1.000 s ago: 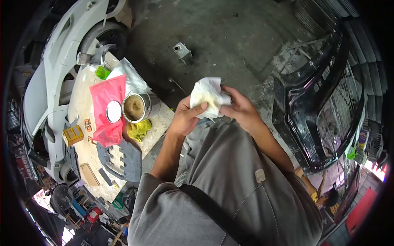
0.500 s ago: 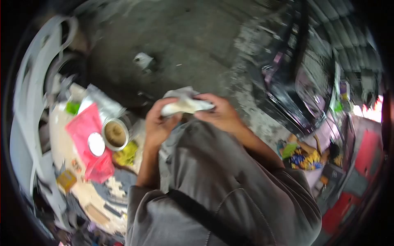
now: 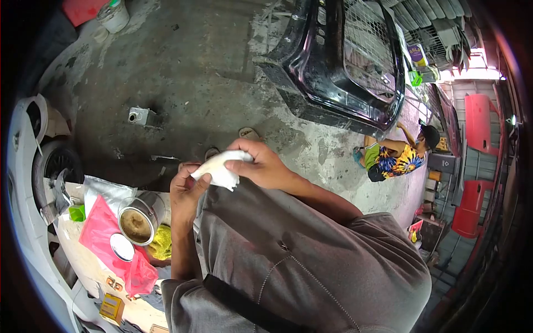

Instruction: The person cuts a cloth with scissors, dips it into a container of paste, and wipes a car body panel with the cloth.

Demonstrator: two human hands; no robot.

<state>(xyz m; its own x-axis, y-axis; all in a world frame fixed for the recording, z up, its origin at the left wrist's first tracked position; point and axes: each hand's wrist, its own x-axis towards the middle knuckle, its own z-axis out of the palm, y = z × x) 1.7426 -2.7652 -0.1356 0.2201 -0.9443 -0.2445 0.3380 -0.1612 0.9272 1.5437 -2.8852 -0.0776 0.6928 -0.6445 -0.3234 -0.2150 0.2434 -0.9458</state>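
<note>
White, thin cloth (image 3: 225,170), centre-left of frame, looks light and limp — left hand (image 3: 187,186) and right hand (image 3: 252,161) grip it, best pinched at its edges.

Ahead: open floor (image 3: 205,72) | left: can (image 3: 140,221) (mouth up) obstructs | front-right: black bumper (image 3: 327,80) blocks

White cloth (image 3: 221,171) hides some fingers (image 3: 242,145); table (image 3: 137,315) cut off below.

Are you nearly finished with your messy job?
Opening the can looks done: its lid lies on the pink plastic. In hand is a crumpled white wad, held by the left hand and right hand. Probably left: finishing with the wad and closing the can. I can't tell how long that takes.
</note>
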